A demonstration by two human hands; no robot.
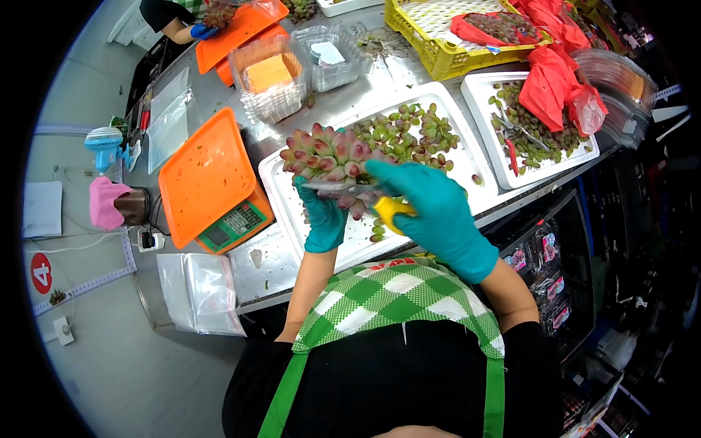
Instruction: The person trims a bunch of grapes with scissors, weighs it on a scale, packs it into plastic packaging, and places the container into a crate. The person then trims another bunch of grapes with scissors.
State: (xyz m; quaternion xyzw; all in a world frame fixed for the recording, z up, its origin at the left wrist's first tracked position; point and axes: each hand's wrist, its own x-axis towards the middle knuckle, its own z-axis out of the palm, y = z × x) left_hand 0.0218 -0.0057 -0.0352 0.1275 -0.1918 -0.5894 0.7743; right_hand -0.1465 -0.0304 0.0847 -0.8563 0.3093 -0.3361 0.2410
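My left hand (323, 223), in a teal glove, is wrapped round the underside of a bunch of pink-green grapes (328, 155) and holds it above a white tray (438, 95). My right hand (445, 215), gloved the same way, is closed on scissors with a yellow handle (394, 213). The scissors' metal blades reach left across the lower side of the bunch, close to my left fingers. Whether the blades touch a grape I cannot tell. More green and reddish grapes (416, 135) lie in the tray behind the bunch.
An orange-topped scale (208, 175) stands left, with plastic bags (197, 292) below. Clear boxes (270, 84) are stacked behind. Right are a second tray (485, 139) holding grapes and red-handled scissors (511, 155), and a yellow crate (438, 62). Another person's blue-gloved hand (204, 31) shows top left.
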